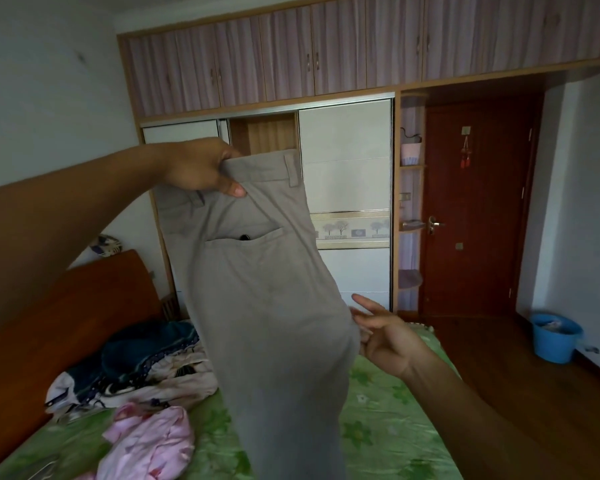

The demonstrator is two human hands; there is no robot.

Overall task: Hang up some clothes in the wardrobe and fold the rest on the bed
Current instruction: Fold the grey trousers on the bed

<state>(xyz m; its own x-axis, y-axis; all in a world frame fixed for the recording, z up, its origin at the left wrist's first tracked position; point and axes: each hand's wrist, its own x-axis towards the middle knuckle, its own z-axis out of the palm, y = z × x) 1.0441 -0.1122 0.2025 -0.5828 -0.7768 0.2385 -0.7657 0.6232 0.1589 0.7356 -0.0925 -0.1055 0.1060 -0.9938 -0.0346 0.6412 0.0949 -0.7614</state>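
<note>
My left hand point(201, 166) pinches the waistband of grey trousers point(264, 289) and holds them up in front of me, the legs hanging down over the bed point(395, 427). My right hand point(385, 337) is open, palm up with fingers spread, at the right edge of the trouser seat; I cannot tell whether it touches the cloth. A dark object peeks out of the back pocket. Behind the trousers stands the wardrobe point(347, 188) with white sliding doors, one section slid open at the middle.
On the green flowered bedsheet lie a pink garment point(149, 441) and a heap of dark blue and patterned clothes point(142, 362). A wooden headboard point(59, 327) is at the left. A brown door point(475, 209) and a blue bucket point(555, 337) are at the right on the wooden floor.
</note>
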